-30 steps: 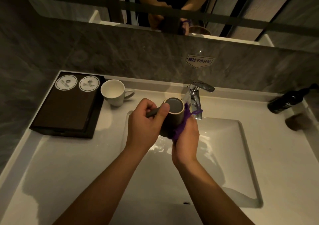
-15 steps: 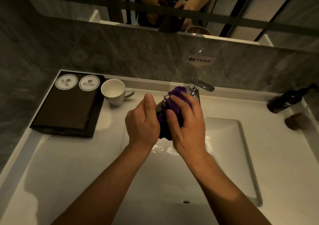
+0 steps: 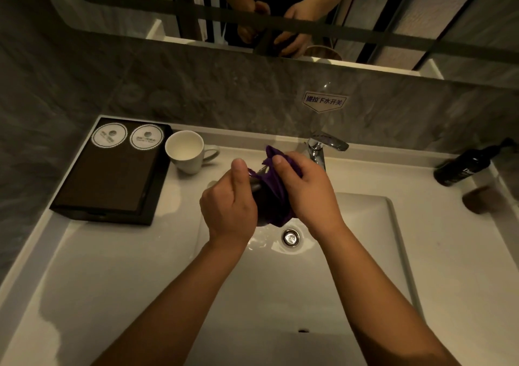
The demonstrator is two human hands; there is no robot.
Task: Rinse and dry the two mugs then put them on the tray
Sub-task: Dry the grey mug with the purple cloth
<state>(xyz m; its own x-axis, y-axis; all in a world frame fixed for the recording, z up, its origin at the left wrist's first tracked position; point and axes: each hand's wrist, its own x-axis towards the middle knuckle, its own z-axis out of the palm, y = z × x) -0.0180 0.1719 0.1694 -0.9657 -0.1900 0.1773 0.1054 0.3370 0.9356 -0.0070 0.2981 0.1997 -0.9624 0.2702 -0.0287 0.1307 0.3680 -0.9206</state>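
Observation:
Over the sink basin (image 3: 365, 253) my left hand (image 3: 229, 205) grips a dark grey mug (image 3: 257, 187), which is mostly hidden. My right hand (image 3: 307, 188) holds a purple cloth (image 3: 276, 197) wrapped round the mug's right side and top. A white mug (image 3: 185, 152) stands upright on the counter, just right of the dark tray (image 3: 109, 180). The tray sits at the back left and carries two round white coasters (image 3: 127, 138).
A chrome faucet (image 3: 323, 148) rises behind my right hand. The drain (image 3: 291, 237) shows below the hands. A black pump bottle (image 3: 463, 166) lies at the right edge of the counter, with a dark round object (image 3: 483, 201) near it. A mirror hangs above.
The cloth has gone from under the mug's side to over its top and rim, covering the opening. Both hands have stayed above the basin and turned slightly.

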